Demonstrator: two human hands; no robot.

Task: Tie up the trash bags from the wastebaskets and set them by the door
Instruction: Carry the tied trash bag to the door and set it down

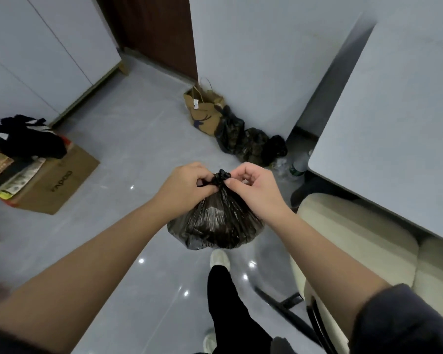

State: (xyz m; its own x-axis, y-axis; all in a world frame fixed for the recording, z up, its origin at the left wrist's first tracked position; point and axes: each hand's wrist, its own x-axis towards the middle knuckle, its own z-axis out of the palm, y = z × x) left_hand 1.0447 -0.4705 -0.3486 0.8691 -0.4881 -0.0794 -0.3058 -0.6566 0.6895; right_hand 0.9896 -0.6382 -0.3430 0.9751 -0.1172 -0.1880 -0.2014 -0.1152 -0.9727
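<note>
A full black trash bag (215, 226) hangs in front of me above the grey floor, its neck gathered into a knot (221, 178). My left hand (187, 187) pinches the twisted plastic on the knot's left side. My right hand (253, 186) pinches it on the right, thumb and fingers curled at the knot. Farther off, several black trash bags (248, 141) lie on the floor against the wall, beside a brown paper bag (202, 113). The dark brown door (159, 34) stands just beyond them.
A cardboard box (51, 180) with papers and dark clothing (28, 139) sits on the floor at left. White cabinets (36, 52) line the left wall. A white table (394, 123) and a cream chair (356, 238) stand at right. Plastic bottles (298, 166) lie near the table's corner.
</note>
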